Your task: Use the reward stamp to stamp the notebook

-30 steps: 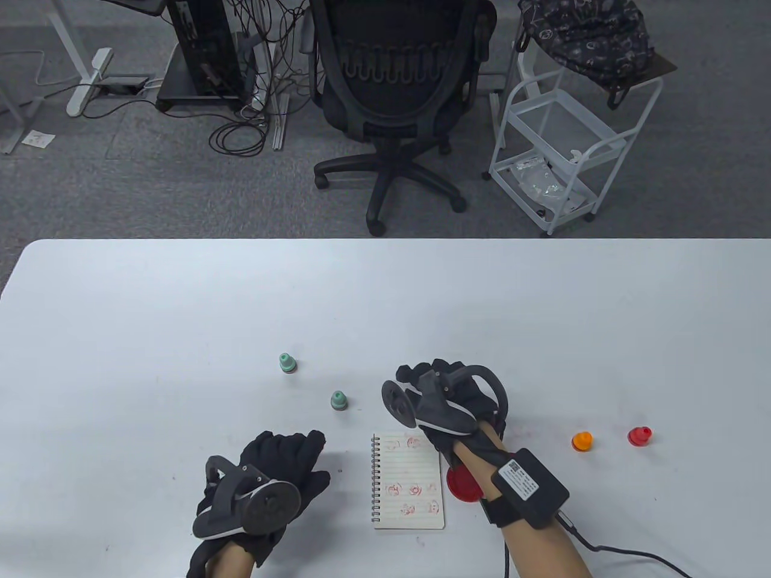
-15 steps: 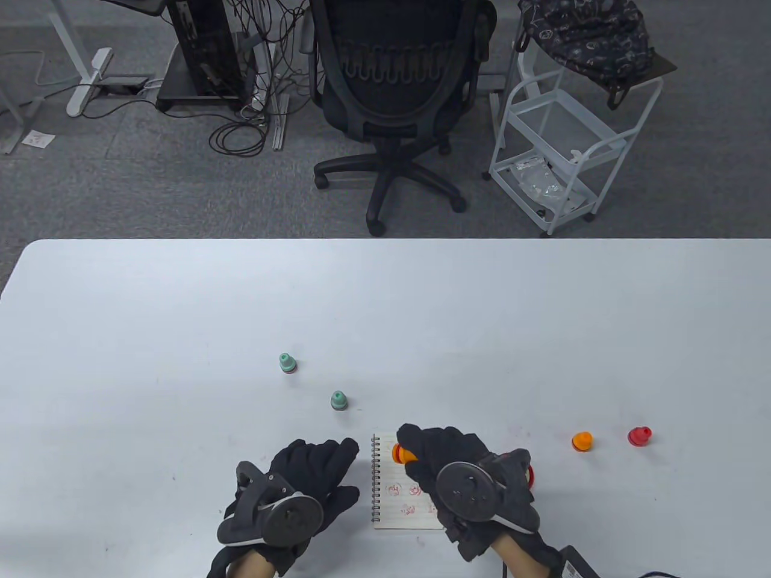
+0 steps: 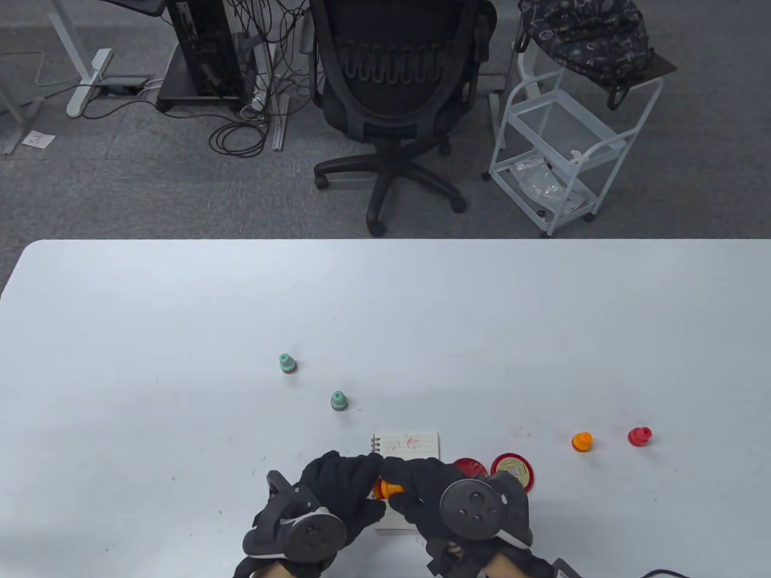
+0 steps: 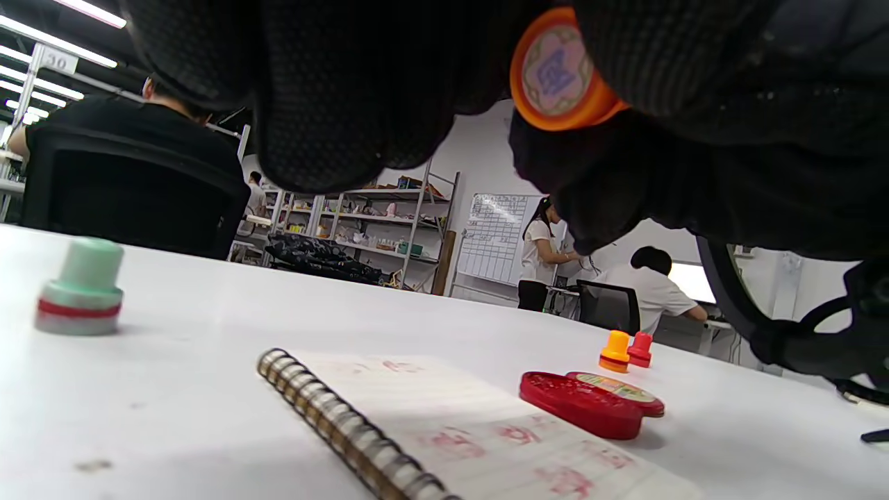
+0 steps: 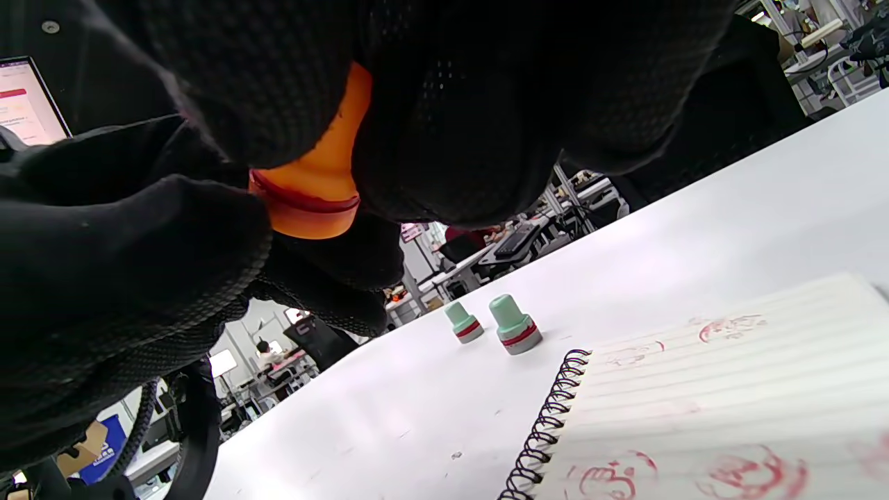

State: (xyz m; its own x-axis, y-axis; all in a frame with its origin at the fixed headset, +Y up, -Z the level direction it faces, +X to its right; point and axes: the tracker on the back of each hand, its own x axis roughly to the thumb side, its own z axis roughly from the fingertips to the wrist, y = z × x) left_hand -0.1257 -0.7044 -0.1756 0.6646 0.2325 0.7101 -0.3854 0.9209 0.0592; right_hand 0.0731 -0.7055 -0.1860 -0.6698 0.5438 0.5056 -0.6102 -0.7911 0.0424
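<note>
Gloved right hand (image 3: 443,487) pinches an orange stamp (image 3: 382,489) above the notebook (image 3: 409,444), base tilted left. Left hand (image 3: 340,490) apparently grips its cap, perhaps uncapping it for stamping.

On the white surface (image 3: 181,301), a white lined notebook (image 3: 415,444) bears red stamp marks. Just right of it lie red ink pads (image 3: 512,469). Black-gloved hands (image 3: 385,490) hold an orange stamp (image 4: 555,69); two mint-green stamps (image 3: 339,400) stand to its upper left.
</note>
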